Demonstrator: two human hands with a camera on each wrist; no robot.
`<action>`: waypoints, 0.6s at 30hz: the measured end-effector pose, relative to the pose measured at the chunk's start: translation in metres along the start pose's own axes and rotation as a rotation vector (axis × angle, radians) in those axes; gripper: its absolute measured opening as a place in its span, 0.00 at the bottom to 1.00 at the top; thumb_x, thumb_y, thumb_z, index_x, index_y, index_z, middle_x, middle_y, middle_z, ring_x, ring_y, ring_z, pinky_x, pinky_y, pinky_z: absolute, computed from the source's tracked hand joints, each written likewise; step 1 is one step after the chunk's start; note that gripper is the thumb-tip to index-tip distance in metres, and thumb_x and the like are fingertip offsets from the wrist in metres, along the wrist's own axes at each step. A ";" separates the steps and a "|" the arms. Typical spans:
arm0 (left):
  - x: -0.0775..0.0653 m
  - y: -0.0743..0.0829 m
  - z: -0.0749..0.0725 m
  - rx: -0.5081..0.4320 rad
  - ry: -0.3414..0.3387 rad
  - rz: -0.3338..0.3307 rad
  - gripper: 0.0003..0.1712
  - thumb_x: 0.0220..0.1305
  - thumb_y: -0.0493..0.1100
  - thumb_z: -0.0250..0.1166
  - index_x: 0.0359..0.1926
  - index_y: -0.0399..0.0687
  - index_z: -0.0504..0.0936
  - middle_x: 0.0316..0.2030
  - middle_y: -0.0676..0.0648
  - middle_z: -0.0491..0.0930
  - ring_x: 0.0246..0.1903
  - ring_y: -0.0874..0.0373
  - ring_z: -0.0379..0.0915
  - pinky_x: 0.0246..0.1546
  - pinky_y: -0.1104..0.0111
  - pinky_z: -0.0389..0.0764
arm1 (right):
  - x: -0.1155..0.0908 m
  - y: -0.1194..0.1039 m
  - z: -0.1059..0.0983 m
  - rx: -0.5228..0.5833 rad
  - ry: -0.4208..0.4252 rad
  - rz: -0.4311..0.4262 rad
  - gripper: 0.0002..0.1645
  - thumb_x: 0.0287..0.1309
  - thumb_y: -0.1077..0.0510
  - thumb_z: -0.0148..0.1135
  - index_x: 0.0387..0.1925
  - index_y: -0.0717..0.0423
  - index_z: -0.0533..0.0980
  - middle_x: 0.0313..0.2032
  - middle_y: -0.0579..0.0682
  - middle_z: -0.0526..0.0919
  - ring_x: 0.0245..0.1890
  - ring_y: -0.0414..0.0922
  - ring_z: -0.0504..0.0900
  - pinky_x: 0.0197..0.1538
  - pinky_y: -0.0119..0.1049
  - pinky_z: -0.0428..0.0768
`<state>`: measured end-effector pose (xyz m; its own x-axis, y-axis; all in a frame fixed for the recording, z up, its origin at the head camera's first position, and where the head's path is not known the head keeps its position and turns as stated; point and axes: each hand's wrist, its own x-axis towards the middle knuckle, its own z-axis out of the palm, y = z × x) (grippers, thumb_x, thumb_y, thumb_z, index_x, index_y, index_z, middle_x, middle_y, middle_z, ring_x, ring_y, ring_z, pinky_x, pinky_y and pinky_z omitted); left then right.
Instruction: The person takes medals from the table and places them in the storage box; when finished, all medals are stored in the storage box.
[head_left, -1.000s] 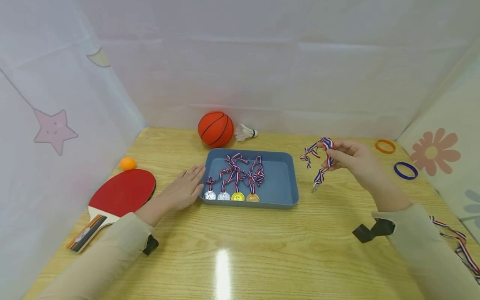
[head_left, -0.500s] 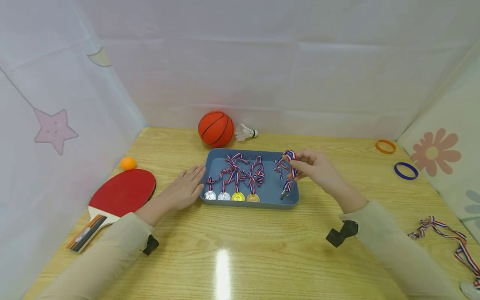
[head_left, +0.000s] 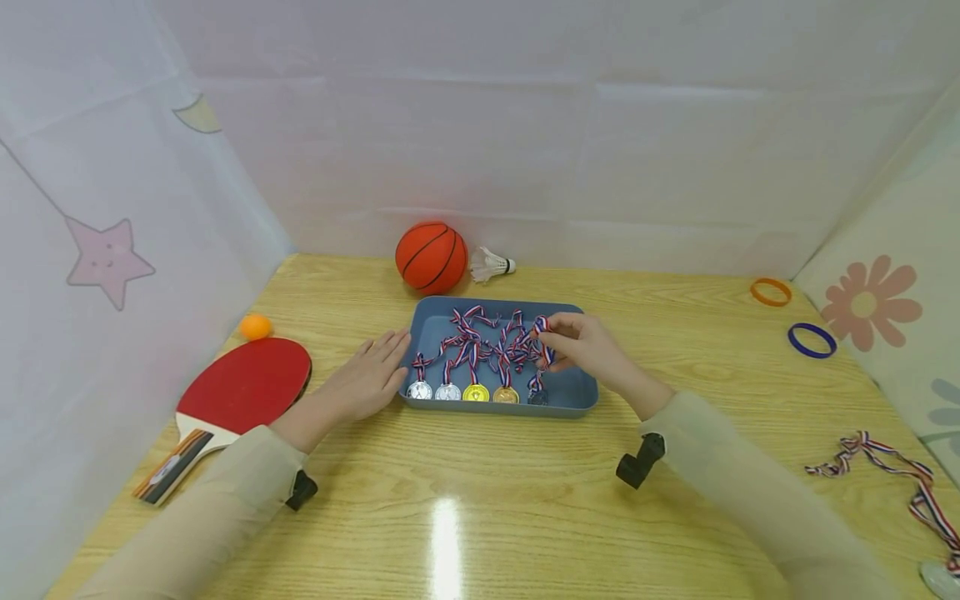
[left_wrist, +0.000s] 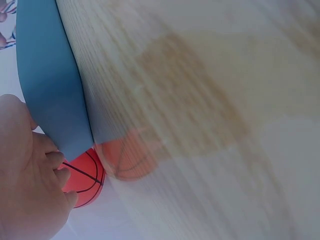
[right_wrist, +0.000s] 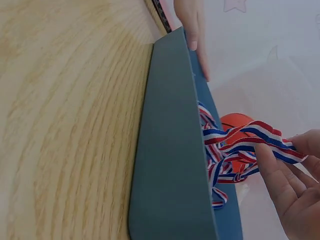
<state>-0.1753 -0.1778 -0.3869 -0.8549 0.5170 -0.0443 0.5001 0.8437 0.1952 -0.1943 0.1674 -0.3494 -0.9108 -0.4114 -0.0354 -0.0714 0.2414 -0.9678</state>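
Note:
My right hand [head_left: 581,346] pinches the striped ribbon [right_wrist: 255,137] of a medal over the right half of the blue-grey tray [head_left: 573,400]. That dark-looking medal [head_left: 537,397] hangs at the tray's front wall, just right of a bronze-coloured medal [head_left: 506,395]. Further left in the same row are a gold medal [head_left: 476,392] and two silver medals, one of them the leftmost medal [head_left: 419,390]. Their red, white and blue ribbons lie tangled behind them. My left hand [head_left: 367,375] rests with straight fingers against the tray's left side.
Behind the tray sit a small basketball [head_left: 431,258] and a shuttlecock [head_left: 492,265]. A table tennis bat [head_left: 243,383] and orange ball [head_left: 256,327] lie at left. Right of the tray are an orange ring [head_left: 770,292], a blue ring [head_left: 812,341] and another ribboned medal [head_left: 937,578].
My right hand has carried the medal leftward from the table's right side into the tray, lowering it beside the bronze-coloured one. The left hand has stayed in place.

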 end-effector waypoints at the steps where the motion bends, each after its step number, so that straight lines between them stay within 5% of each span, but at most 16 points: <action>1: 0.000 0.000 0.000 -0.001 0.001 0.000 0.33 0.71 0.47 0.41 0.70 0.33 0.47 0.70 0.39 0.44 0.68 0.42 0.37 0.64 0.50 0.41 | 0.003 0.002 0.001 -0.001 0.000 0.000 0.18 0.63 0.59 0.55 0.46 0.73 0.70 0.37 0.66 0.77 0.30 0.50 0.83 0.37 0.54 0.78; 11: 0.000 0.000 0.000 -0.005 -0.003 -0.003 0.33 0.71 0.47 0.41 0.70 0.33 0.46 0.70 0.39 0.44 0.68 0.42 0.37 0.64 0.50 0.41 | 0.023 0.018 0.007 -0.073 0.009 0.010 0.12 0.63 0.62 0.54 0.43 0.69 0.72 0.33 0.64 0.76 0.28 0.50 0.83 0.33 0.54 0.79; 18: 0.000 0.001 -0.001 -0.007 -0.002 -0.003 0.33 0.72 0.47 0.41 0.70 0.33 0.46 0.70 0.39 0.44 0.68 0.42 0.37 0.64 0.50 0.41 | 0.034 0.029 0.007 -0.199 0.035 0.056 0.16 0.60 0.64 0.57 0.50 0.66 0.71 0.46 0.62 0.77 0.30 0.48 0.82 0.31 0.43 0.81</action>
<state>-0.1748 -0.1772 -0.3854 -0.8562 0.5145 -0.0472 0.4962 0.8443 0.2023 -0.2247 0.1539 -0.3801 -0.9290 -0.3624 -0.0752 -0.0965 0.4334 -0.8960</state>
